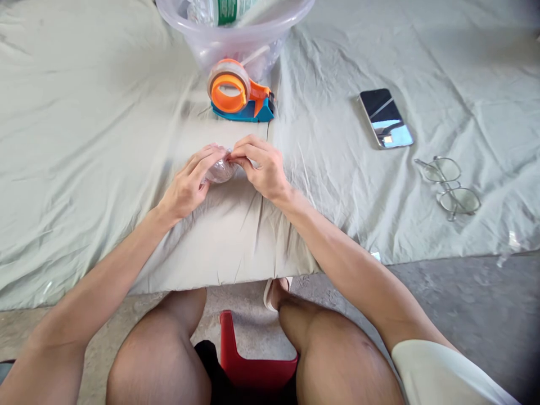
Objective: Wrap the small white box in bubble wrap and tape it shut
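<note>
A small, shiny, rounded clear plastic bundle (221, 171) is between my hands, low over the cloth; its exact kind is hard to make out. My left hand (188, 183) wraps round its left side, fingers over the top and thumb below. At its upper right end, my right hand (261, 167) pinches with thumb and forefinger, and the fingertips of both hands almost meet. Whatever lies right at the pinch is too small to tell. Just beyond the hands stands an orange and blue tape dispenser (242, 93) with a roll of tape on it.
Behind the dispenser stands a translucent plastic basin (236, 36) holding clear plastic and a green-labelled bottle (228, 11). A phone (386, 119) and eyeglasses (449, 185) lie to the right on the wrinkled grey-green cloth (105, 129). Below the table edge, a red stool (253, 368) shows between my legs.
</note>
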Motion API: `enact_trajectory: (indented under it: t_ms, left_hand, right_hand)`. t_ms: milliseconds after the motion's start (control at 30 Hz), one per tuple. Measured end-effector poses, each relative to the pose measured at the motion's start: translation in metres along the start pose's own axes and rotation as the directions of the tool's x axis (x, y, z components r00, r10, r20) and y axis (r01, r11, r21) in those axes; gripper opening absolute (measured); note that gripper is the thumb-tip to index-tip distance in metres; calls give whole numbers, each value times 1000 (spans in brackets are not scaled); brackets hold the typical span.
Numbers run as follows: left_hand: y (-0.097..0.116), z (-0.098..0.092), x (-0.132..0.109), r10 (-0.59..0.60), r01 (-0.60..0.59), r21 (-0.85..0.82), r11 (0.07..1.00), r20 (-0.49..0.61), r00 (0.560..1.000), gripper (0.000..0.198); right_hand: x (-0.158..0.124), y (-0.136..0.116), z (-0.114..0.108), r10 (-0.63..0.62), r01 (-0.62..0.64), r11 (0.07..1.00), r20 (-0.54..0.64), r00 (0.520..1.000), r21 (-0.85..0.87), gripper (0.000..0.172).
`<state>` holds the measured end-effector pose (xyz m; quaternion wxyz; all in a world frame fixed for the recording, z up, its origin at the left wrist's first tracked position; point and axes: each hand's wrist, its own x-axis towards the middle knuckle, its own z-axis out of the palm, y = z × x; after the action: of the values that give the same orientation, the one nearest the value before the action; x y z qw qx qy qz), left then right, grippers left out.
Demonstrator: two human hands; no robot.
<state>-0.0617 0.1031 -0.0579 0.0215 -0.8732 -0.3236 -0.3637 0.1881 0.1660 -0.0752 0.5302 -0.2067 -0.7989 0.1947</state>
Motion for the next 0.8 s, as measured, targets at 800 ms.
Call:
enact_trajectory:
  t_ms: [800]
  left_hand:
    - [-7,-1,-4,-216,221,-146,964,51,975,58]
  right_hand:
    - [3,4,3,217,-221,947,41,975,234,10]
